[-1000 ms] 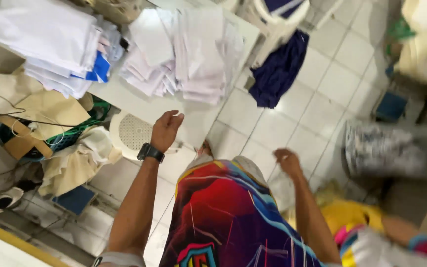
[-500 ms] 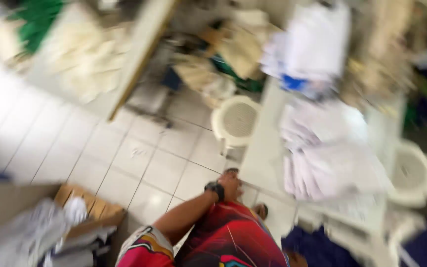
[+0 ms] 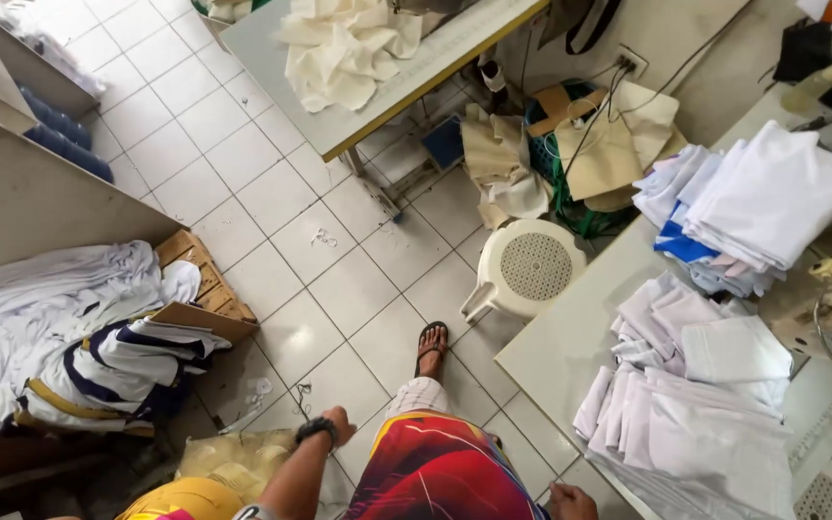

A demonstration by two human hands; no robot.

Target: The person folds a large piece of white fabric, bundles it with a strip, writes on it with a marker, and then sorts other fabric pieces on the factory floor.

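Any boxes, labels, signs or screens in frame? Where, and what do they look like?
Cardboard box: on the floor at left, brown, open flaps, white cloth spilling beside it.
Watch: on the left wrist, black; its face is too small to tell whether it is a screen.
Wall socket: top centre-right, white plate with a cord plugged in.
No signs or labels that can be made out.

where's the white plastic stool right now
In the head view the white plastic stool stands on the tiled floor right of centre, against the near edge of the work table, just beyond the person's sandalled foot.
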